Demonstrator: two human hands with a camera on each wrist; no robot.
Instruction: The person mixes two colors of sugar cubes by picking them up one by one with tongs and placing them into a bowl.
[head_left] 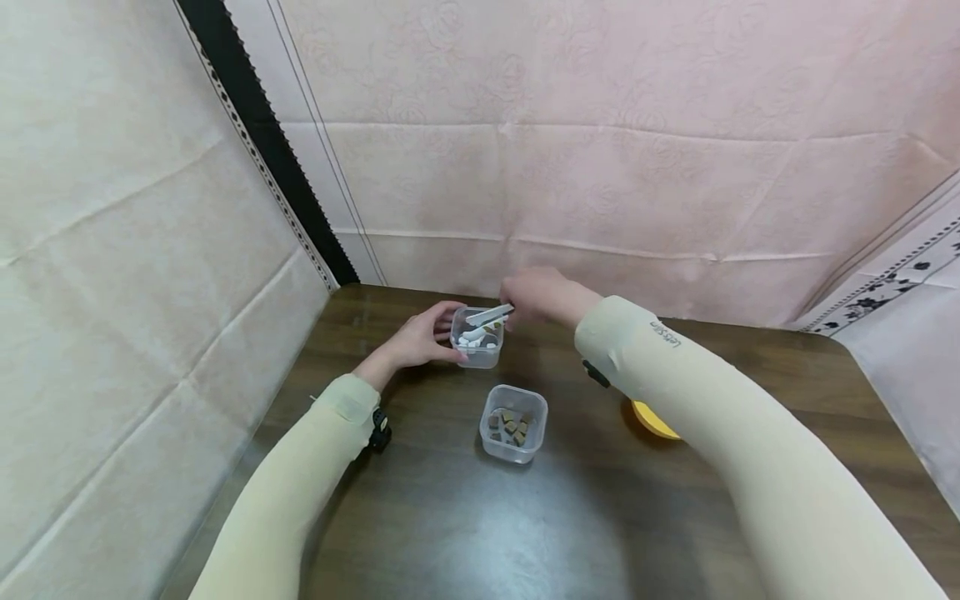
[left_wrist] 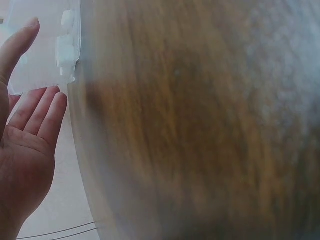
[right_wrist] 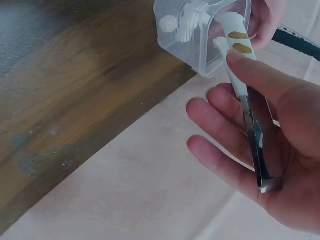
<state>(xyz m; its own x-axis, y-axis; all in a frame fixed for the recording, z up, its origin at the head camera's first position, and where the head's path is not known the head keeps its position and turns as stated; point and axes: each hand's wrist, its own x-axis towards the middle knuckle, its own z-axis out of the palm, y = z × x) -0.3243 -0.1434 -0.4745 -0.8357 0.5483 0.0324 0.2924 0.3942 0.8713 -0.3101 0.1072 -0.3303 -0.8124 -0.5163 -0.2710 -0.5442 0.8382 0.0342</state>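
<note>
My left hand (head_left: 416, 340) holds a clear plastic container (head_left: 478, 359) at the back of the table, thumb on the near side and fingers on the far side. Several white pieces (right_wrist: 169, 23) lie inside it; the left wrist view catches only part of the container and the hand. Between thumb and fingers my right hand (head_left: 546, 293) grips a pair of metal tongs (right_wrist: 255, 135) with white ends. Those ends reach into the container's mouth, and whether they pinch a piece I cannot tell.
Nearer on the dark wooden table (head_left: 420, 500) stands a second clear container (head_left: 512, 456) holding several small brown pieces (head_left: 512, 427). A yellow round object (head_left: 654, 422) is partly hidden under my right forearm. A pale cloth wall (head_left: 600, 192) rises behind the table.
</note>
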